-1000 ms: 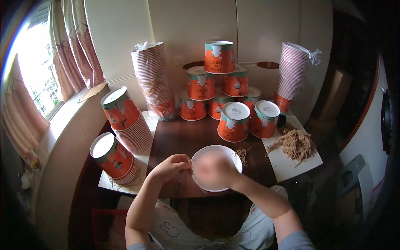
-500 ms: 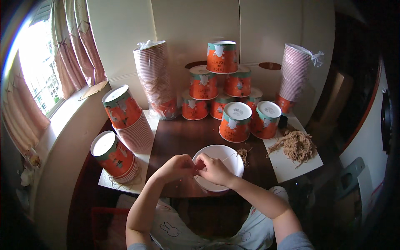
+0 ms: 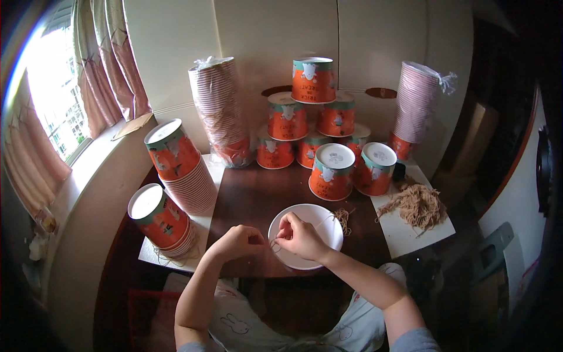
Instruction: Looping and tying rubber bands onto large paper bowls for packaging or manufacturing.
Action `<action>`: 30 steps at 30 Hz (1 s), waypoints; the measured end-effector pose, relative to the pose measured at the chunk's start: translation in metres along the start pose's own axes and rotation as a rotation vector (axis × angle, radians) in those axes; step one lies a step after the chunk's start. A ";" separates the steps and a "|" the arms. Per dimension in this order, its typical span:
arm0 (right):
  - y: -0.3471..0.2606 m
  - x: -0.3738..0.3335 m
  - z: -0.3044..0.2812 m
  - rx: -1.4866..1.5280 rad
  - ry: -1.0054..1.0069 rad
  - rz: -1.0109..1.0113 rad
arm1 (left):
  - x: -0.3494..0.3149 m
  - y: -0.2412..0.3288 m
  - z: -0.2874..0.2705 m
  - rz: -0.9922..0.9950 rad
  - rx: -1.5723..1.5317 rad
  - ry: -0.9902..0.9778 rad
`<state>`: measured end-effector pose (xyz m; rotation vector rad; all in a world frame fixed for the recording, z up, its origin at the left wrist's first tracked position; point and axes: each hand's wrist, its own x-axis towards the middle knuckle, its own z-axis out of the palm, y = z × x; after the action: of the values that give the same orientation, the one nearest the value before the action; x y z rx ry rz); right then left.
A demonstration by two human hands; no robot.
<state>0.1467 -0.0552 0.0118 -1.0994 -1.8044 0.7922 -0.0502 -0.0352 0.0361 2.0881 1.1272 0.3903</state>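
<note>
From my distance I see the right hand (image 3: 302, 239) pinching thin tan string (image 3: 274, 245) over the round white-lined paper bucket (image 3: 331, 236); the left hand (image 3: 239, 242) is loosely curled, its hold I cannot tell.

The dark table (image 3: 246, 196) bears a white-lined bucket (image 3: 298, 261), inverted orange buckets (image 3: 330, 179) and a small twine bundle (image 3: 342, 222); a white board (image 3: 404, 243) at right holds a twine heap (image 3: 419, 206).

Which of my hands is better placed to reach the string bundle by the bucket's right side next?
Probably your right hand: it's over the open bucket, nearer the string bundle, while your left hand is outside it, to the left.
</note>
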 end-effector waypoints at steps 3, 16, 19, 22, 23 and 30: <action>0.001 0.001 -0.001 0.001 -0.010 0.025 | 0.000 0.004 0.008 -0.027 0.035 -0.035; -0.004 0.000 0.002 0.014 -0.010 0.033 | -0.002 0.000 0.008 0.043 -0.224 0.296; -0.004 0.000 0.002 0.014 -0.010 0.043 | 0.000 0.003 0.010 0.022 -0.283 0.262; -0.003 0.000 0.002 0.029 -0.014 0.051 | 0.001 0.006 0.010 0.008 -0.328 0.177; -0.002 0.000 0.002 0.040 -0.018 0.051 | 0.001 0.006 0.010 0.009 -0.329 0.176; -0.002 0.000 0.002 0.026 0.002 0.016 | 0.003 0.004 0.012 -0.061 -0.401 0.153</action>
<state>0.1442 -0.0564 0.0129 -1.0983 -1.7806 0.8210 -0.0395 -0.0394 0.0305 1.6917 1.0929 0.6949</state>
